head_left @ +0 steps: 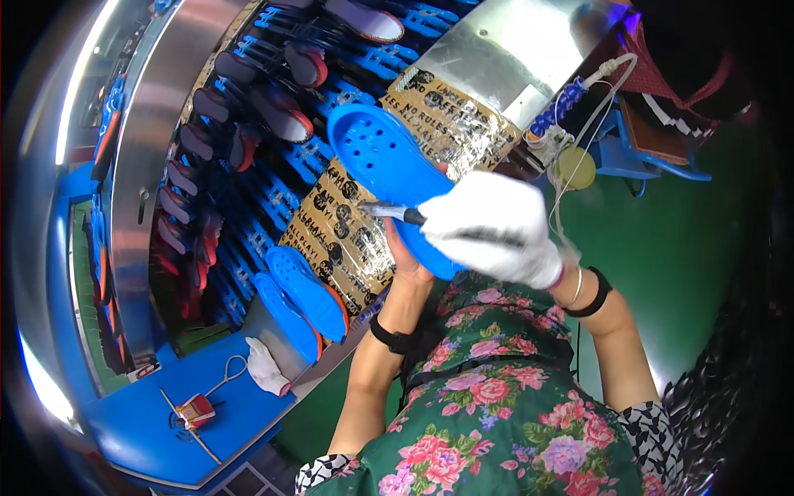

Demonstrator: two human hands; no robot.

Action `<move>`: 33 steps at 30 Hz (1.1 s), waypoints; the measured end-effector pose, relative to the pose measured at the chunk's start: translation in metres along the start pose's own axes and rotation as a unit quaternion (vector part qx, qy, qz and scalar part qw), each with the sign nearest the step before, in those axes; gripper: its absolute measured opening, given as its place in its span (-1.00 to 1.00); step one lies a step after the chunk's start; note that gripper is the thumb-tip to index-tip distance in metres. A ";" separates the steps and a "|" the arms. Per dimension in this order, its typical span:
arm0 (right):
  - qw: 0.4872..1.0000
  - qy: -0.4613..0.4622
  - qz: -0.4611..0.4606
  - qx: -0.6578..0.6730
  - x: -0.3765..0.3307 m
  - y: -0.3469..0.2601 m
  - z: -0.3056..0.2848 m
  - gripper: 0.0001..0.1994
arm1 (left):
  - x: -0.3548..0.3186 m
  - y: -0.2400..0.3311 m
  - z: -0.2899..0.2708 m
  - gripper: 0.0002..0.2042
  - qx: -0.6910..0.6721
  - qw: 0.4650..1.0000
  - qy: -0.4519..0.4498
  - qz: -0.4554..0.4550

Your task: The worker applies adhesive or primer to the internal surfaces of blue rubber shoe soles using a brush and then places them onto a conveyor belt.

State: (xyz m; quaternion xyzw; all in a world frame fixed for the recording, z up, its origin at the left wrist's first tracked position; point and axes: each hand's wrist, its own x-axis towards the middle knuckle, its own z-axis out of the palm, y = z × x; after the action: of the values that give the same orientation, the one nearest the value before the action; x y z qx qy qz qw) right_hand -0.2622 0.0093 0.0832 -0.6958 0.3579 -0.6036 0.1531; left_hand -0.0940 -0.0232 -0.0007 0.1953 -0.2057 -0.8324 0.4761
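A blue shoe sole (372, 153) with several round holes at one end is tilted up in front of me. My bare left hand (405, 255) is wrapped round it from beneath, and most of its fingers are behind the sole. My right hand (495, 230), in a white glove with a dark smear, is closed on a slim brush (397, 212) with a dark handle and a pale front part. The brush lies across the middle of the sole; whether its tip touches the sole I cannot tell.
Printed brown cardboard (343, 236) covers the bench edge. Two more blue soles (302, 289) with orange edges lie left of it. A rack (277, 194) of dark shoe parts runs behind. A white glove (266, 365) and red box (195, 411) rest on a blue table (124, 422).
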 end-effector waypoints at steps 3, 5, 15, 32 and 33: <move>0.994 0.062 0.066 0.055 0.002 0.008 -0.001 -0.79 | 0.012 0.009 0.005 -0.11 -0.060 0.997 -0.034 0.029; 0.998 0.018 -0.049 -0.039 0.000 0.006 0.001 -0.75 | 0.015 0.015 0.002 -0.10 -0.112 0.992 -0.059 0.026; 0.994 -0.038 -0.091 -0.037 -0.019 0.009 0.007 -0.75 | 0.030 0.029 0.010 0.01 -0.175 0.976 -0.119 -0.059; 0.994 -0.076 0.047 0.066 -0.028 -0.002 -0.007 -0.84 | 0.041 0.065 0.009 0.08 -0.044 0.972 -0.155 -0.172; 0.994 -0.101 -0.032 0.019 -0.031 -0.005 -0.006 -0.82 | 0.041 0.063 0.010 0.08 -0.046 0.972 -0.154 -0.171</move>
State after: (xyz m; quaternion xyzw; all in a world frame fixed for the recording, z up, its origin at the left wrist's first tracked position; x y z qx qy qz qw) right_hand -0.2665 0.0350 0.0656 -0.7615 0.3070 -0.5411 0.1822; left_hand -0.0733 -0.0864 0.0362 0.0748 -0.2021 -0.9300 0.2978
